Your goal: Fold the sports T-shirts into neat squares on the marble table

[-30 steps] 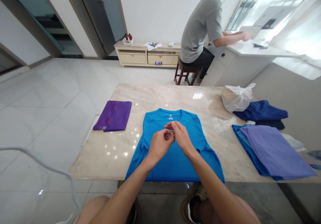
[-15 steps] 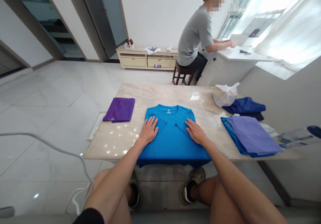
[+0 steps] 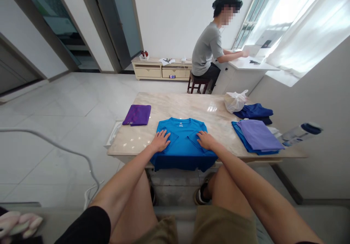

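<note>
A bright blue T-shirt (image 3: 182, 138) lies on the marble-look table (image 3: 180, 101), collar toward the far side. Its sleeves are folded inward over the body, and the lower part hangs over the near table edge. My left hand (image 3: 160, 141) rests on the shirt's left side, fingers spread on the folded sleeve. On the right side, my right hand (image 3: 206, 140) lies with its fingers apart on the other sleeve. Neither hand grasps anything.
A folded purple garment (image 3: 137, 114) lies on the left. At right are a lavender and blue folded stack (image 3: 258, 134), navy clothes (image 3: 254, 111), a plastic bag (image 3: 235, 101) and a clear bottle (image 3: 302, 134). Beyond, a person (image 3: 207, 49) sits at a white desk (image 3: 246, 65).
My view has shifted and tilted back, showing more of my legs. Both hands have slid slightly toward me along the shirt's sides, still flat on the sleeves.
</note>
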Motion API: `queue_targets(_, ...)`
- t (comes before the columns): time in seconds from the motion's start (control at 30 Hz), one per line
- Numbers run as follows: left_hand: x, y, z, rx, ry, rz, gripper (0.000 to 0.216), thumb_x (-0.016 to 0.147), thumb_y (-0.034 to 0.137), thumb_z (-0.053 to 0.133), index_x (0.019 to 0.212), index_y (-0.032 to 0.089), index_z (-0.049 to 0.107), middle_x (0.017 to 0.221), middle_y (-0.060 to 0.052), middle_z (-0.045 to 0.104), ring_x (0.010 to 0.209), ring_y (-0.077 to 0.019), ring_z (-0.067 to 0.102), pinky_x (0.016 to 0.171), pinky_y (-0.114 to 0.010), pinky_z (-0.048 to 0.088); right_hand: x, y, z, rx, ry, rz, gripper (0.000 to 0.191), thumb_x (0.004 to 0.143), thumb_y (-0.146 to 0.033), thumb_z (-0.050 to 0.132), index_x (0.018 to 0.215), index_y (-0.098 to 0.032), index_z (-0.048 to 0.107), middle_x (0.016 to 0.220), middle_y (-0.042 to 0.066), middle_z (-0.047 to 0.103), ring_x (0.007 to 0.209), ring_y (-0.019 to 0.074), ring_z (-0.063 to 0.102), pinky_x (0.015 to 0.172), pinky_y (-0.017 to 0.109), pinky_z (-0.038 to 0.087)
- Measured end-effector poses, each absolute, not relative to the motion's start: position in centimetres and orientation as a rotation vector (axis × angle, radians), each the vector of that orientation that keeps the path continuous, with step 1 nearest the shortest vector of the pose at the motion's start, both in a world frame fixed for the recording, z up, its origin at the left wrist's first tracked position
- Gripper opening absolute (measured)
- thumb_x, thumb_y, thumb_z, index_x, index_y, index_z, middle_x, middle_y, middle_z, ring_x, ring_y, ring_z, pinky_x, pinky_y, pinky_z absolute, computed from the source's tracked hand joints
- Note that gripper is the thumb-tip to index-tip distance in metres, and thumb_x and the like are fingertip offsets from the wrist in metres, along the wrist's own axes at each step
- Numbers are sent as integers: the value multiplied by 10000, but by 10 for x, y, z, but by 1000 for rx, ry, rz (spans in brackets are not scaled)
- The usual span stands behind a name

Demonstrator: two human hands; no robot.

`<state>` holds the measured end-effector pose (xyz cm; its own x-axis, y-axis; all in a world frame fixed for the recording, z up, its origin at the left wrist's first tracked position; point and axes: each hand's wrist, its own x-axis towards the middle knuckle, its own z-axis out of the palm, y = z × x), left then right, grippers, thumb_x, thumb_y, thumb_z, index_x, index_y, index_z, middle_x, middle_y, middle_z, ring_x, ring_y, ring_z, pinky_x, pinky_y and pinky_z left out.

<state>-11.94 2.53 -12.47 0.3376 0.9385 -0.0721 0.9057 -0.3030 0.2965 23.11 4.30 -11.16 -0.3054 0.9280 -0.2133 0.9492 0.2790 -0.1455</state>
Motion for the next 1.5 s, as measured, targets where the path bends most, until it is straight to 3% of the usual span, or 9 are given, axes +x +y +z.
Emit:
queue_targets(0.2, -142, 91, -104, 2140, 1842, 312, 181, 978, 164, 696, 1154, 158, 738, 1356, -182, 689, 1307, -312, 647, 1163, -383, 473, 249, 114, -93, 1967, 2370, -440, 366, 1053, -246, 645, 1389, -124, 725, 1430, 240, 676, 1307, 332, 680, 1121, 406, 520)
queue_targets(0.43, -173, 163, -114, 1901, 1960, 295, 474, 756, 270, 985, 1097, 175, 670, 1124, -102, 740, 1027, -269, 717, 888, -313, 529, 268, 184, -107, 2047, 2308, -540, 715, 864, -277, 916, 1495, -115, 622, 1512, 236, 621, 1329, 315, 675, 1097, 352, 528)
queue_targets(0.57, -179, 183, -123, 1849, 1892, 248, 533, 632, 298, 1051, 1002, 219, 676, 955, -37, 770, 962, -273, 740, 824, -302, 532, 275, 209, -110, 1944, 2270, -830, 759, 771, -341, 989, 1441, -159, 681, 1338, 168, 745, 1145, 290, 742, 983, 346, 567)
queue_targets(0.73, -179, 192, -120, 1821, 1822, 155, 454, 639, 388, 1042, 890, 223, 702, 935, -37, 803, 943, -269, 770, 785, -287, 537, 281, 221, -96, 1711, 2180, -942, 842, 680, -631, 994, 1357, -192, 751, 1341, 146, 760, 1157, 322, 743, 974, 368, 583)
queue_targets(0.83, -174, 184, -111, 1869, 1806, 38, 474, 645, 426, 1040, 956, 215, 752, 1016, -56, 833, 998, -272, 790, 779, -272, 544, 275, 211, -85, 1589, 2122, -850, 920, 609, -594, 1031, 1384, -197, 736, 1369, 147, 752, 1186, 337, 743, 974, 373, 596)
queue_targets(0.97, -163, 160, -99, 1976, 1868, -37, 425, 706, 402, 1006, 1036, 221, 808, 1093, -78, 850, 1083, -293, 797, 849, -280, 559, 259, 184, -72, 1577, 2095, -615, 701, 688, -341, 997, 1338, -198, 778, 1320, 123, 790, 1162, 303, 763, 924, 312, 592)
queue_targets(1.1, -153, 140, -87, 2015, 1913, -61, 219, 832, 396, 910, 951, 226, 839, 1094, -108, 851, 1137, -332, 789, 888, -318, 559, 251, 164, -61, 1613, 2106, -476, 415, 832, -320, 896, 1222, -187, 842, 1235, 135, 818, 1141, 305, 775, 904, 306, 580)
queue_targets(1.37, -150, 174, -48, 2087, 2042, 22, 282, 967, 441, 767, 1168, 261, 847, 1292, -123, 816, 1245, -353, 746, 968, -368, 566, 251, 189, -39, 1851, 2182, -213, 382, 1005, -331, 711, 1342, -186, 816, 1437, 211, 735, 1333, 378, 695, 1013, 402, 567)
queue_targets(1.5, -152, 225, -21, 2082, 2174, 233, 260, 967, 426, 770, 1164, 267, 828, 1306, -108, 800, 1242, -349, 731, 993, -404, 576, 240, 230, -19, 2136, 2222, -40, 339, 1031, -298, 652, 1298, -174, 820, 1401, 197, 739, 1279, 365, 693, 973, 396, 548)
